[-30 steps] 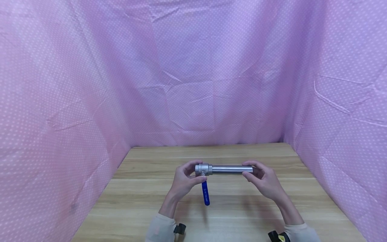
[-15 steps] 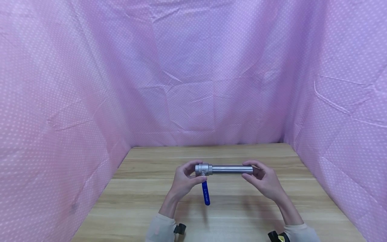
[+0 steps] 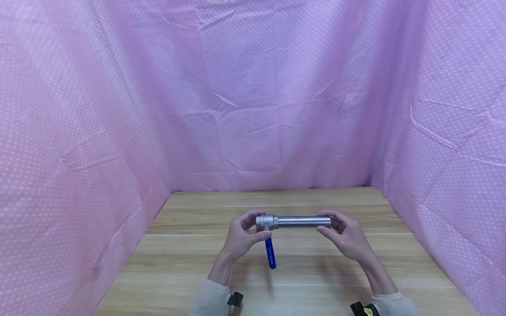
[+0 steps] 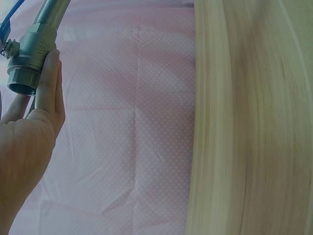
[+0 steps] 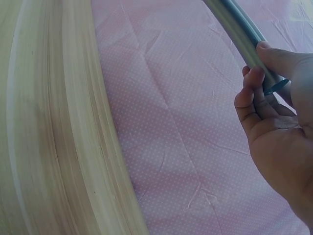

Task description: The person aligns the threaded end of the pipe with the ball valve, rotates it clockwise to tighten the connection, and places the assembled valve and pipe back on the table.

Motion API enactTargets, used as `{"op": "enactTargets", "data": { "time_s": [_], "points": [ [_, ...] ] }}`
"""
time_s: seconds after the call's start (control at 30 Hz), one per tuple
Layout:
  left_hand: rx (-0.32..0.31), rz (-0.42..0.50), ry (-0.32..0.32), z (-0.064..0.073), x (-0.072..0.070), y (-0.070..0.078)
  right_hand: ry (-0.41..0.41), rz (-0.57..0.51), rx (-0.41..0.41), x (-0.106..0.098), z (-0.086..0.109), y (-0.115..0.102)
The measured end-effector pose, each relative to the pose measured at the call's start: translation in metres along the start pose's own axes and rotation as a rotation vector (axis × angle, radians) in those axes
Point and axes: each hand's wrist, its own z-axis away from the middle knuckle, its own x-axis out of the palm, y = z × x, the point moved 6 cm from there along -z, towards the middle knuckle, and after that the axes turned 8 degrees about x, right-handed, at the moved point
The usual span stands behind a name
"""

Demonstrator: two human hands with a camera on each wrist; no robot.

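A metal ball valve (image 3: 267, 221) with a blue lever handle (image 3: 270, 253) is joined end to end with a straight steel pipe (image 3: 298, 221). Both are held level above the table. My left hand (image 3: 239, 235) grips the valve body, fingers behind it and thumb in front near the lever's base. At the pipe's free right end, my right hand (image 3: 348, 237) pinches it between thumb and fingers. In the left wrist view the valve's open hexagonal end (image 4: 23, 81) shows; in the right wrist view the pipe's hollow end (image 5: 276, 86) sits among the fingers.
Beneath the hands lies a wood-grain table (image 3: 189, 263). Pink dotted cloth (image 3: 253, 131) hangs behind it and along both sides. Dark camera straps (image 3: 236, 299) sit on the wrists.
The lever has shifted very slightly to the right along with the valve and pipe. Both hands keep their hold in nearly the same place.
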Motion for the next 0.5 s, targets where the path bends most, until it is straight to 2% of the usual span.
{"op": "enactTargets", "data": {
  "time_s": [0.2,0.5],
  "points": [
    [0.005,-0.016,0.001,0.0011,0.0019,-0.0011,-0.002,0.011,-0.014,-0.0014,0.0009,-0.0003],
    [0.004,-0.042,0.018,0.0037,0.0033,-0.0023,-0.021,0.018,0.011,-0.0026,0.0008,0.0041]
  ]
}}
